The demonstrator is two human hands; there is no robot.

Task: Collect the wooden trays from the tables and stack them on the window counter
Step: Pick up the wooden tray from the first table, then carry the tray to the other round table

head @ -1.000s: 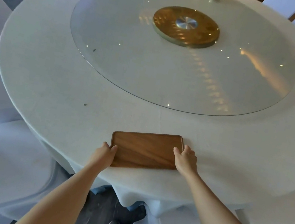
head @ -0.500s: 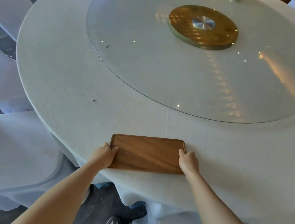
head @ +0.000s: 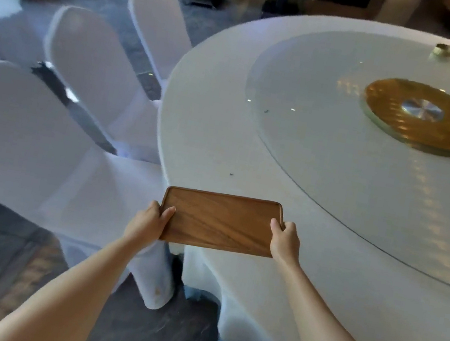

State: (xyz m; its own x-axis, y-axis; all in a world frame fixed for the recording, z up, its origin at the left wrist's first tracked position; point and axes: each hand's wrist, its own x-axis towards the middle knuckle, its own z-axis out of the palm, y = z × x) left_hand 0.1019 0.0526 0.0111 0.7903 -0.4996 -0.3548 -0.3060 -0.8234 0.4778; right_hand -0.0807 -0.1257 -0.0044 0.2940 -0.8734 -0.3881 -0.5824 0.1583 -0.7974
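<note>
Wooden tray (head: 219, 220), lower centre of frame, gripped at its short ends: left hand (head: 148, 223) & right hand (head: 284, 242) both clasp it, thumbs on top. Advice: keep level, clear round table (head: 210, 125) edge w/ chair covers (head: 29, 130) at left.

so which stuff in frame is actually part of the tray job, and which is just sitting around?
Part of the job:
wooden tray, gripped at its short ends
left hand
right hand
round table it is being taken from

Just lying about:
glass turntable with its gold hub
two small brass cups
covered chairs
</note>
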